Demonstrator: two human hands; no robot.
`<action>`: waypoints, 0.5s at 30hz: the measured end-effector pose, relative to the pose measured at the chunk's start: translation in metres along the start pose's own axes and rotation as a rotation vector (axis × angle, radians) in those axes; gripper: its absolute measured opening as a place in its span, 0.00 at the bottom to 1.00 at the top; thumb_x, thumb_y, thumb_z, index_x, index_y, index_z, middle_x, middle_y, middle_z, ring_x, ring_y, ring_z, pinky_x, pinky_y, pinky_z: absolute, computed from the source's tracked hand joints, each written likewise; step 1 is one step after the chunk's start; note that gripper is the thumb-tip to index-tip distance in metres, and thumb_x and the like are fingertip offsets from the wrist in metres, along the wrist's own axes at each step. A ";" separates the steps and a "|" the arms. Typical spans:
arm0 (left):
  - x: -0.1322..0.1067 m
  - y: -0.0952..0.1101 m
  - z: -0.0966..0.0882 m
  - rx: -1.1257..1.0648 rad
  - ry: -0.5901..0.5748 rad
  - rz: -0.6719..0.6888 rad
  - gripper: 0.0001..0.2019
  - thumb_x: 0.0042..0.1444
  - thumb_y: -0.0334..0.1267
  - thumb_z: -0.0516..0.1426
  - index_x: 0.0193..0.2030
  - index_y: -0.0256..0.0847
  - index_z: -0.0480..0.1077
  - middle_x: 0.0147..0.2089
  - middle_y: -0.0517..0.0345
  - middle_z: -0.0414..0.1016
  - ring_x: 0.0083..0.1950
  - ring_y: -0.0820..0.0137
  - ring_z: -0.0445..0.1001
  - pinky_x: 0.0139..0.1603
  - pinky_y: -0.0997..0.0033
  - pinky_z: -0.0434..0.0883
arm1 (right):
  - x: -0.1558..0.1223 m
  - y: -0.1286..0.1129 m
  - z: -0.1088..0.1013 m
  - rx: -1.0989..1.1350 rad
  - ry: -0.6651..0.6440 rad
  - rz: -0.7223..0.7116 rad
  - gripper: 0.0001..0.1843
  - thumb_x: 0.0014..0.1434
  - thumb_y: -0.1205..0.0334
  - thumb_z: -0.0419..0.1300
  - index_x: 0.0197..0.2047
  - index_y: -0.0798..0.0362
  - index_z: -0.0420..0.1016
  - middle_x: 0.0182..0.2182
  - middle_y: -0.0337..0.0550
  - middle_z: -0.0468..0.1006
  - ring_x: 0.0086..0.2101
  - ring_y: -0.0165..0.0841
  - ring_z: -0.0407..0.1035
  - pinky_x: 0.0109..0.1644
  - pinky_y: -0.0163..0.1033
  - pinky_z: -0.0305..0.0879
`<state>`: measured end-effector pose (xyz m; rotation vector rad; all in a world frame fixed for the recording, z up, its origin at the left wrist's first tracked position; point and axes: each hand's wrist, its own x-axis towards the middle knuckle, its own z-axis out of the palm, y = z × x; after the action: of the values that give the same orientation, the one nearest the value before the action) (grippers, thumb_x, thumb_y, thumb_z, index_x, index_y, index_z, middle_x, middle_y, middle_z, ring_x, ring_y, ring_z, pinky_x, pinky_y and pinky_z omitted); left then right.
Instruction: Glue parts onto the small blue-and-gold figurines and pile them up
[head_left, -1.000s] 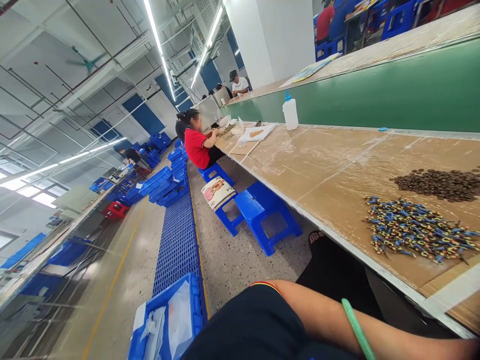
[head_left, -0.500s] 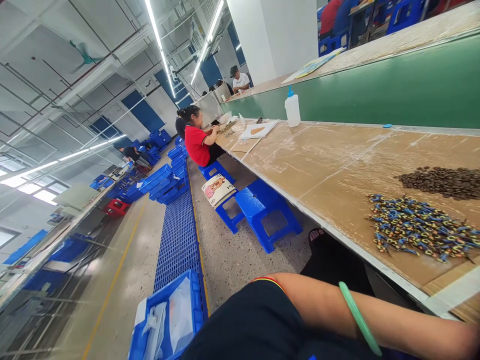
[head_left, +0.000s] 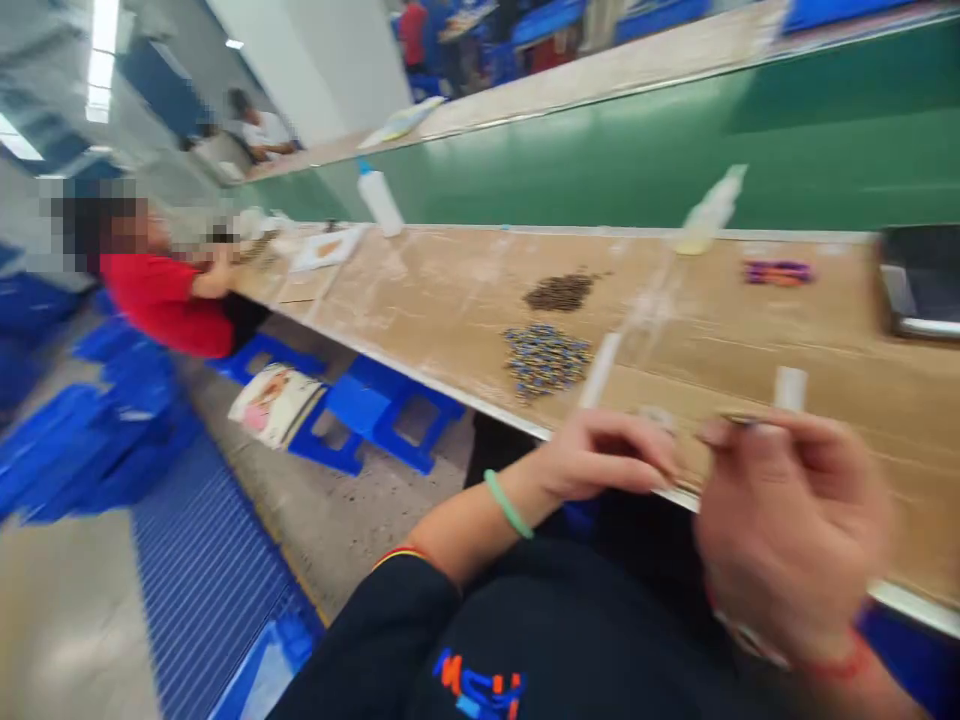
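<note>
My left hand (head_left: 611, 452), with a green bangle on its wrist, is at the table's front edge, fingers bent and tips pressed together; what they hold, if anything, I cannot make out. Beside it my right hand (head_left: 787, 510) is closed, thumb against fingers, pinching a small dark piece (head_left: 739, 419) whose kind is blurred. The two hands are apart. Left of them on the table lie a pile of small blue, yellow and dark pieces (head_left: 546, 360) and, behind it, a pile of small dark brown pieces (head_left: 559, 292).
A long brown-topped table (head_left: 450, 290) runs along a green divider (head_left: 600, 150). On it stand a white bottle (head_left: 381, 203) and a clear bottle (head_left: 712, 212); a purple-orange item (head_left: 778, 273) and a phone-like device (head_left: 922, 280) lie right. Blue stools (head_left: 375, 400) and a person in red (head_left: 165, 295) are left.
The view has swung right and down, so both hands and the table's right part now show. Earlier only my left forearm was in sight, its hand outside the frame.
</note>
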<state>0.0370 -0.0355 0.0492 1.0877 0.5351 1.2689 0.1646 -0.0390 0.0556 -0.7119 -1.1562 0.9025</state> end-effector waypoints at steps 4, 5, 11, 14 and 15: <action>0.003 0.012 -0.008 -0.213 -0.014 0.061 0.18 0.49 0.49 0.72 0.24 0.40 0.72 0.21 0.64 0.65 0.22 0.78 0.61 0.26 0.75 0.62 | 0.002 -0.013 -0.002 -0.109 -0.113 -0.074 0.04 0.72 0.60 0.64 0.44 0.48 0.80 0.37 0.41 0.83 0.38 0.33 0.79 0.42 0.37 0.77; 0.003 0.014 -0.008 -0.232 -0.023 0.067 0.18 0.51 0.48 0.72 0.25 0.40 0.72 0.21 0.64 0.64 0.22 0.79 0.59 0.25 0.76 0.61 | 0.003 -0.014 0.001 -0.118 -0.144 -0.092 0.04 0.73 0.61 0.62 0.45 0.48 0.80 0.38 0.41 0.83 0.40 0.33 0.79 0.45 0.37 0.78; 0.002 0.021 -0.009 -0.238 -0.040 0.129 0.18 0.53 0.47 0.71 0.25 0.40 0.70 0.22 0.66 0.61 0.19 0.81 0.52 0.20 0.79 0.58 | 0.005 -0.019 0.005 -0.102 -0.269 -0.161 0.10 0.70 0.71 0.61 0.49 0.47 0.79 0.45 0.40 0.85 0.46 0.32 0.80 0.52 0.37 0.78; 0.004 0.021 -0.011 -0.234 -0.040 0.147 0.18 0.54 0.46 0.71 0.25 0.40 0.70 0.22 0.66 0.62 0.19 0.82 0.52 0.21 0.80 0.60 | 0.006 -0.019 0.004 -0.129 -0.276 -0.186 0.11 0.69 0.73 0.63 0.48 0.48 0.80 0.45 0.40 0.86 0.46 0.33 0.81 0.52 0.37 0.78; 0.004 0.021 -0.012 -0.235 -0.038 0.149 0.18 0.54 0.46 0.71 0.25 0.39 0.70 0.22 0.66 0.62 0.19 0.82 0.52 0.22 0.80 0.60 | 0.007 -0.019 0.005 -0.141 -0.274 -0.202 0.10 0.68 0.73 0.63 0.48 0.49 0.81 0.45 0.41 0.86 0.46 0.33 0.81 0.52 0.37 0.78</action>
<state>0.0179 -0.0291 0.0632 0.9649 0.2712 1.3999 0.1655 -0.0416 0.0762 -0.5833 -1.5183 0.7680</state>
